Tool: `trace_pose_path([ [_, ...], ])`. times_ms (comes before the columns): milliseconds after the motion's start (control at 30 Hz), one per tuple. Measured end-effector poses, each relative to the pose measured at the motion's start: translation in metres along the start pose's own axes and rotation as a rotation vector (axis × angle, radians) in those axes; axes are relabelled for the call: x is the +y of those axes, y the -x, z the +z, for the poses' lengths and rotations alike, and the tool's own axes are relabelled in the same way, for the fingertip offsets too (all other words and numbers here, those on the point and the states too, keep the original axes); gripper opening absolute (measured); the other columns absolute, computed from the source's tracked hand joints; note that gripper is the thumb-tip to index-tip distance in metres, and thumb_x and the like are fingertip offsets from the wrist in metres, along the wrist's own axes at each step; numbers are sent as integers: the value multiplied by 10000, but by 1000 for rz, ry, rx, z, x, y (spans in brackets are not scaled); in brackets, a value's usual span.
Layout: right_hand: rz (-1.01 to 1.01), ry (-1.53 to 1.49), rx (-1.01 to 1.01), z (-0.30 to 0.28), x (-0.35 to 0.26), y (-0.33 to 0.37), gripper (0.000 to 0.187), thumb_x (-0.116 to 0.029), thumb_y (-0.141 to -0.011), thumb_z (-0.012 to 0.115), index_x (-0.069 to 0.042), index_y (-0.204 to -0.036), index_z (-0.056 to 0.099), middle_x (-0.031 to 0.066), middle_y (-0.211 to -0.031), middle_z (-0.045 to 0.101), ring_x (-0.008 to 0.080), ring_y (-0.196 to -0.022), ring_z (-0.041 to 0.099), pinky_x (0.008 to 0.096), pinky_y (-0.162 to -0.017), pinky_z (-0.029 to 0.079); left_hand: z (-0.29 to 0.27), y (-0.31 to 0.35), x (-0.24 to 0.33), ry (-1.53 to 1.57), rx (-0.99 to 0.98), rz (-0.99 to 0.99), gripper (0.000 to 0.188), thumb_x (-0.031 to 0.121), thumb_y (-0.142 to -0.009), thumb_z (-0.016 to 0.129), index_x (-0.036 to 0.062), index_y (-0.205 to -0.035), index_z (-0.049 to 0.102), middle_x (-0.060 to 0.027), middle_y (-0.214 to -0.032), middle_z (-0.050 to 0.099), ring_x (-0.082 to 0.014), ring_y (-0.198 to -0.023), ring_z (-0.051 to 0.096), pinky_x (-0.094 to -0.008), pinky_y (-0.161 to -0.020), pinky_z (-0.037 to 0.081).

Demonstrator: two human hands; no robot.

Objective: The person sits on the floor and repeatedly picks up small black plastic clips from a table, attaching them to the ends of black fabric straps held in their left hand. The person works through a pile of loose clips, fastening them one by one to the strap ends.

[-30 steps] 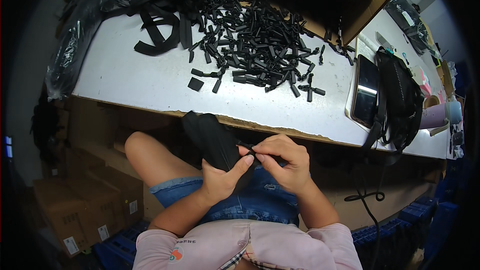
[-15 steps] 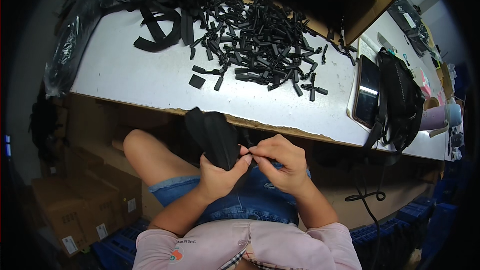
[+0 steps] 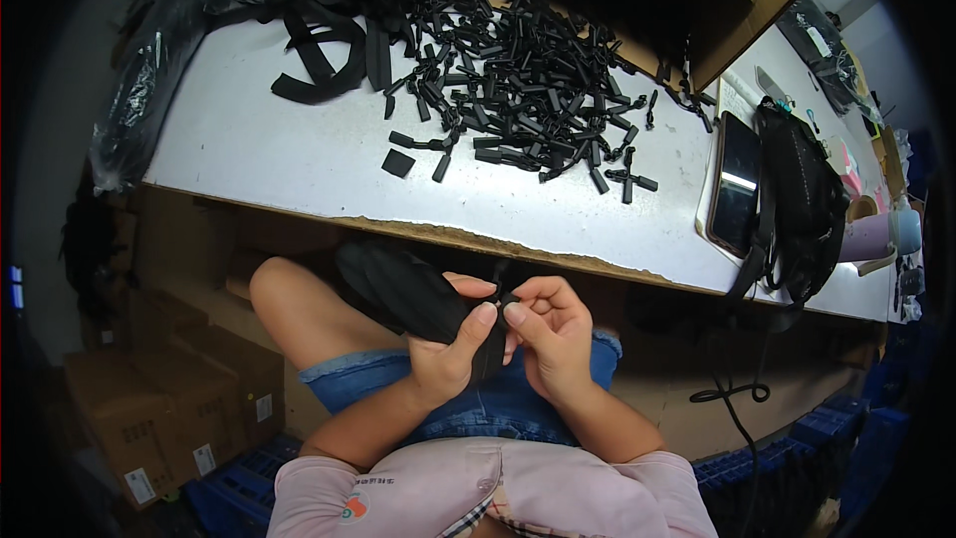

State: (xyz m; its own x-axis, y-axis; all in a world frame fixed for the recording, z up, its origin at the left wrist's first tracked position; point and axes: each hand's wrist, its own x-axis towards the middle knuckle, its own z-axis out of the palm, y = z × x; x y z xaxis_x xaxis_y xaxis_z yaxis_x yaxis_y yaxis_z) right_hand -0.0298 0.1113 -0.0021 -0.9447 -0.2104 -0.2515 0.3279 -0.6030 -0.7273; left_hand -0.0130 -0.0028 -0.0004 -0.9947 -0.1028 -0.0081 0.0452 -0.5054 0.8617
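Over my lap, my left hand [image 3: 446, 354] is closed around a folded bundle of black zipper tape [image 3: 393, 284], which sticks out to the left, below the table's edge. My right hand [image 3: 556, 339] meets it, thumb and fingers pinched on a small black zipper pull [image 3: 509, 297] at the end of the tape. Both thumb tips nearly touch there. How the pull sits on the tape is mostly hidden by my fingers. On the table beyond lies a heap of loose black zipper pulls [image 3: 543, 100], some scattered toward the front.
The white table [image 3: 299, 159] has a worn front edge. An open cardboard box [image 3: 742, 30] stands behind the heap. More black tape [image 3: 334, 80] lies left, a phone [image 3: 734, 184] and black bag [image 3: 802, 189] right. Cardboard cartons [image 3: 169, 408] stand low on the left.
The tape bundle has tipped from upright to slanting left and lower. My right hand has drawn in closer to my left, and both thumbs now press together at the small pull.
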Motion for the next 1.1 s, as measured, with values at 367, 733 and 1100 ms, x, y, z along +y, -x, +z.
trace_pose_path([
  [367, 165, -38, -130, -6, -12, -3, 39, -1, -759, 573, -9, -765, 535, 20, -618, 503, 52, -457, 414, 176, -389, 313, -7, -4, 8, -21, -54, -176, 169, 49, -776, 567, -23, -926, 535, -62, -847, 536, -85, -666, 515, -212, -622, 434],
  [733, -182, 363, -143, -12, -4, -4, 50, 18, -741, 570, 3, -742, 522, 25, -644, 495, 47, -485, 412, 177, -409, 310, -5, -4, 7, -249, -71, -65, 145, 49, -757, 557, -29, -879, 563, -75, -840, 517, -66, -598, 457, -176, -516, 364],
  [1100, -204, 437, -222, -17, 1, -4, 50, -32, -789, 547, 12, -785, 524, 24, -684, 474, 46, -537, 423, 179, -455, 342, -1, -2, 9, -333, -39, -7, 148, 41, -760, 568, -18, -895, 558, -82, -858, 534, -119, -755, 505, -230, -679, 407],
])
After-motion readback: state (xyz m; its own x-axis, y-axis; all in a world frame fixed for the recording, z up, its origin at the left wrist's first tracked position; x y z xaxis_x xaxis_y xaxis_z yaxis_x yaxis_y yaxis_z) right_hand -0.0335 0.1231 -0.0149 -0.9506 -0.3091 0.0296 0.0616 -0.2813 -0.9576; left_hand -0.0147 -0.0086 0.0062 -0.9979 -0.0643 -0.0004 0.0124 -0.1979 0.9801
